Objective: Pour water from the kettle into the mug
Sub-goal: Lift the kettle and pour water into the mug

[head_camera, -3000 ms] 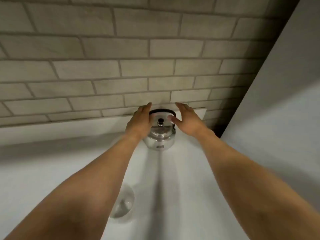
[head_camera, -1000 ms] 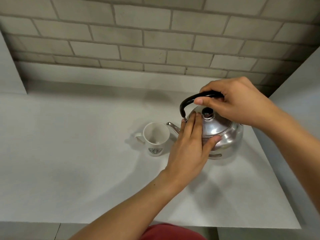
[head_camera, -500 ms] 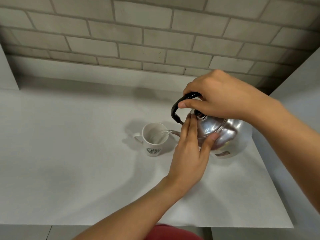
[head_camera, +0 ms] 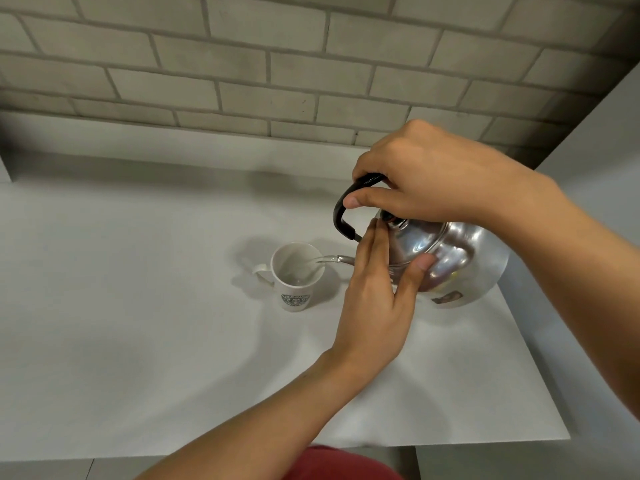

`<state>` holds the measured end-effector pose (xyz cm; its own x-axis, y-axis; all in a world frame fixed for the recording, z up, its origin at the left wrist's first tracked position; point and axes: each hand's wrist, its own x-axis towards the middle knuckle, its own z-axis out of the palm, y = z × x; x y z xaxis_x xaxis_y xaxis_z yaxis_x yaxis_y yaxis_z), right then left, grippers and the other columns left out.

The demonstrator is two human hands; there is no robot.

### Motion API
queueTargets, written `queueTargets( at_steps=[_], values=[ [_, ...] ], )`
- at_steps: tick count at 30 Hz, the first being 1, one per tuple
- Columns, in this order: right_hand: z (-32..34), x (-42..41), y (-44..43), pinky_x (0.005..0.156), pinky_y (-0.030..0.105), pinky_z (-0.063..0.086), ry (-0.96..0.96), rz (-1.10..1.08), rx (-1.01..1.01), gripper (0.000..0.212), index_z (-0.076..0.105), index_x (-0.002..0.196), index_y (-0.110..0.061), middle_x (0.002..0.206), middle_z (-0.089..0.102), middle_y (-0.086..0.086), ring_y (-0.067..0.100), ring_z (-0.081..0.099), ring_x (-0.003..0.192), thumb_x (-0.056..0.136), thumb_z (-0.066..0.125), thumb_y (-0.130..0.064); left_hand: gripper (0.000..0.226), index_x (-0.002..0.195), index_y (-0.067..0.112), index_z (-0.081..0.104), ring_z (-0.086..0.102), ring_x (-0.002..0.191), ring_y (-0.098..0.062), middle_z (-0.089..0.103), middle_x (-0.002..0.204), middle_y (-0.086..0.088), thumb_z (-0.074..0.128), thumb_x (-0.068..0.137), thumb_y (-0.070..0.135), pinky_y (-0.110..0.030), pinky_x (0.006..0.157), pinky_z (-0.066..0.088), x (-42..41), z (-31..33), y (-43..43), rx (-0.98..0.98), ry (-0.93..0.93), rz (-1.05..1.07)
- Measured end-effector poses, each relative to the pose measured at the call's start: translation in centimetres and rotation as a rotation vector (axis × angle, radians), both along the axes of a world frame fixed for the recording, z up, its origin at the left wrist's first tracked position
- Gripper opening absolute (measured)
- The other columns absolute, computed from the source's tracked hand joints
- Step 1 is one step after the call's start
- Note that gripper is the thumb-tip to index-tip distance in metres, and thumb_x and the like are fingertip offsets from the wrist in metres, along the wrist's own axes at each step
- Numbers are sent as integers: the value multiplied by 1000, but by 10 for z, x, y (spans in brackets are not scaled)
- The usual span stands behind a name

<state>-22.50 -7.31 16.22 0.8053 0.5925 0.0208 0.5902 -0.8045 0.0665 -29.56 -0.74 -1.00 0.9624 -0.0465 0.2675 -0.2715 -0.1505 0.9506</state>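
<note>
- Head view is showing a white counter (head_camera: 138, 341) against a brick wall (head_camera: 277, 64), with a metal kettle (head_camera: 460, 265) held clear of the surface near the right edge.
- Right hand (head_camera: 436, 181) is gripping the kettle's black handle (head_camera: 341, 216) from above; its fingers are curled tight around the bar, thumb lying along the near side.
- Left hand (head_camera: 377, 299) is bracing the kettle on the near side: four fingers pressed together and laid flat by the lid knob (head_camera: 391, 218), thumb spread apart and pressing the shiny body lower down.
- Kettle is tilting leftward, base lifted on the right side, its long axis running roughly right to left from body through spout (head_camera: 341, 259).
- Mug (head_camera: 296, 275) is standing upright on the counter, just left of the spout, its handle pointing away to the left; a logo is facing the camera.
- Spout tip is sitting at the mug's right rim, and a thin clear stream appears to be passing into the mug.
- Judgement: the pour is under way; how full the mug is cannot be told.
- Deciding relation: the mug lies directly left of the spout, on the tilt axis, so more tilt from the right hand should keep the stream inside the rim.
- Risk, as judged: any sideways drift would send water over the near or far rim.
</note>
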Motion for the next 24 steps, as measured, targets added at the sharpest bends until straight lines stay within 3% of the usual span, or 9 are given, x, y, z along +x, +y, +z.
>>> queueTargets(
  at_steps=[8, 15, 24],
  values=[
    [5, -2, 4, 74, 51, 58, 8, -1, -31, 46, 75, 110, -24, 85, 69, 4, 26, 59, 79, 96, 55, -62, 63, 164, 26, 33, 44, 146, 0, 45, 159, 9, 52, 108, 49, -15, 115, 38, -2, 6, -1, -28, 4, 1],
    [9, -3, 7, 73, 51, 57, 5, 0, -62, 47, 75, 110, -23, 86, 69, 6, 31, 63, 80, 96, 55, -63, 63, 163, 28, 33, 43, 146, -2, 46, 159, 10, 52, 108, 49, -23, 116, 40, -3, 10, -2, -40, 9, -1],
    [12, -1, 10, 77, 51, 58, -2, -6, -118, 51, 74, 113, -22, 97, 73, 10, 35, 67, 89, 95, 52, -64, 62, 163, 26, 34, 43, 144, 2, 47, 158, 9, 52, 108, 47, -8, 111, 35, -1, 12, -1, -19, 3, 11]
  ],
)
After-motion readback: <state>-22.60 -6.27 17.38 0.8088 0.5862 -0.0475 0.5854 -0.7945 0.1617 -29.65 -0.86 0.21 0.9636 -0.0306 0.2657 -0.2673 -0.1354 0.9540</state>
